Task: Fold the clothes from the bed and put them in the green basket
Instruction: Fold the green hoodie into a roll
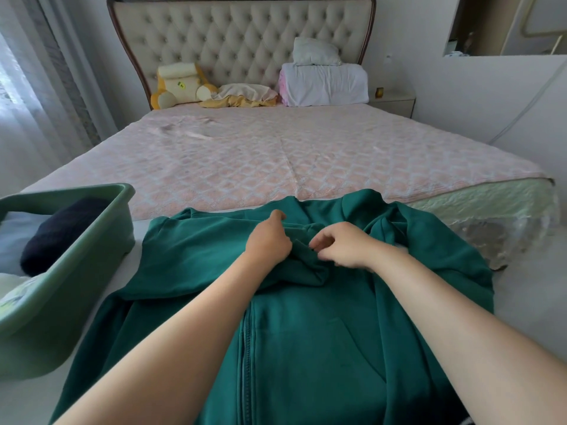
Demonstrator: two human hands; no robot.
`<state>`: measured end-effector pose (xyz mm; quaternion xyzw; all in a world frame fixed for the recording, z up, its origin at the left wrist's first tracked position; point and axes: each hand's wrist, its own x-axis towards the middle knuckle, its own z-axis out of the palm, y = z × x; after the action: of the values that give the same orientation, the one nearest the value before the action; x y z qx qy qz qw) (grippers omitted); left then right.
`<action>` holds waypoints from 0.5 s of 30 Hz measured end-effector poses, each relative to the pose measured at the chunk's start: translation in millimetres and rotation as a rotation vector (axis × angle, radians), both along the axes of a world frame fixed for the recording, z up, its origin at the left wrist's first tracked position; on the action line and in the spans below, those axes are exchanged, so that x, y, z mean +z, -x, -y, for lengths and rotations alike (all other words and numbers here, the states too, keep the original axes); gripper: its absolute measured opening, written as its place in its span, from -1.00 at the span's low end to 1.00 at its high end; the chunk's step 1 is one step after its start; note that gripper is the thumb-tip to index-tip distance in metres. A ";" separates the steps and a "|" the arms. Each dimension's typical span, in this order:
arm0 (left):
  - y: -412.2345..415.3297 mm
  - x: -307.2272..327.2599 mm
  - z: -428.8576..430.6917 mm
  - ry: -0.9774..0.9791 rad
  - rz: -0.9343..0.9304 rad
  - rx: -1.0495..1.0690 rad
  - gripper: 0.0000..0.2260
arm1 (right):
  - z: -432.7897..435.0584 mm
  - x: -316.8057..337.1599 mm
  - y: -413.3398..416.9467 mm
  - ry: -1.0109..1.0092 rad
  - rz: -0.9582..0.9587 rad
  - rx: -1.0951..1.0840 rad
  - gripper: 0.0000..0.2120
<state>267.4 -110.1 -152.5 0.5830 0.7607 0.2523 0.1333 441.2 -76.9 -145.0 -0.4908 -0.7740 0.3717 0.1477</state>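
Hoodie: the teal zip hoodie point(306, 332) lies front up at the near end of the bed point(276, 154), with its collar end bunched.
Left hand point(270, 237): its fingers are curled into the fabric at the collar.
Right hand point(340, 246): it pinches a raised fold just beside the left hand.
Basket: the green basket point(61, 302) sits to the left and holds a dark navy bundle point(58, 237).
Risk: the thick bunched cloth may fold crooked, and the near sleeve hanging off the edge could drag the hoodie askew.
Writing: none is legible, and the tag on the plush toy point(181, 84) is too small to read.
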 end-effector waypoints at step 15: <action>-12.1 1.4 11.4 -0.157 -0.534 -0.116 -0.65 | -1.2 -16.0 5.3 -0.371 0.281 0.024 -0.64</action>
<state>279.6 -121.5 -151.1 0.6798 0.7125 0.1401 -0.1031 436.0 -75.7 -161.0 -0.4930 -0.8478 0.1528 0.1215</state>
